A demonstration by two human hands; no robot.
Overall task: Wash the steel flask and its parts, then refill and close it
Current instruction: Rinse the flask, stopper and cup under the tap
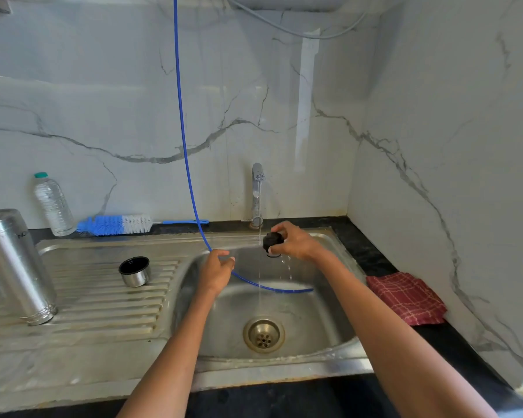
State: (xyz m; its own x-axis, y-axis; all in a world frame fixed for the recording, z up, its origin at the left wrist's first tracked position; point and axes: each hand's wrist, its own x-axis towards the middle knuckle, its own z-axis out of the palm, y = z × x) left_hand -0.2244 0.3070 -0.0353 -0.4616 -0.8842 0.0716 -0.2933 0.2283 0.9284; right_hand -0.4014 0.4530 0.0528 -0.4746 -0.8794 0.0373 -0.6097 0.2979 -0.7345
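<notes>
Head view. Right hand (296, 243) holds the black stopper (272, 243) over the sink (338, 339), just right of the thin stream from the tap (258, 194); fingers (280, 227) curl over its top, thumb under, water dripping off. Left hand (216, 268) hovers over the basin's left side, fingers loosely curled beside the blue hose (187, 164); contact unclear. Steel flask (15, 267) stands inverted on the drainboard, steel cup (134, 271) upright near it. Bottle brush (118, 225) and plastic bottle (53, 205) by the wall; red cloth (406, 297) on the table.
</notes>
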